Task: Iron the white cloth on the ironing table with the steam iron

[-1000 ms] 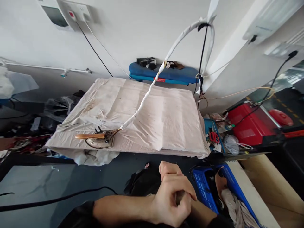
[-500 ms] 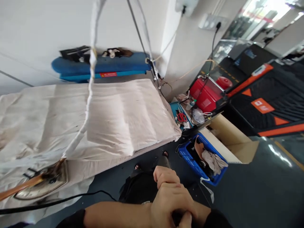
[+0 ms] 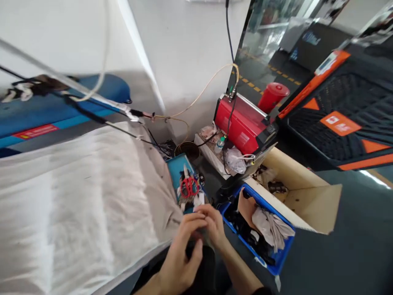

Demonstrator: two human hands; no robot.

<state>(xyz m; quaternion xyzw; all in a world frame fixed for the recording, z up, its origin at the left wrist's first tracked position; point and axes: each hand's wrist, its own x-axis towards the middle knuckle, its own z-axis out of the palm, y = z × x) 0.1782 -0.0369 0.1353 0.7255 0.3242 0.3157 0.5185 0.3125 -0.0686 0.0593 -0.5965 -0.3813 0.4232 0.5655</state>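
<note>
Head view: hands (image 3: 179,256) curled together, grip unclear, between cloth-covered table (image 3: 76,213) and blue crate (image 3: 264,209).

White wall (image 3: 184,53) meets glazed front (image 3: 264,45) showing yellow-dashed pavement; grey polished floor (image 3: 346,217) at right, blue padded bench (image 3: 92,92) along wall

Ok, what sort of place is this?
Probably a small tailoring or garment-pressing workshop: a wide cloth-covered pressing table, red-handled scissors in a teal tray, and a blue plastic crate of fabric scraps.

Blue crate (image 3: 256,196), red case (image 3: 238,125), black-and-orange panel (image 3: 334,106).
</note>
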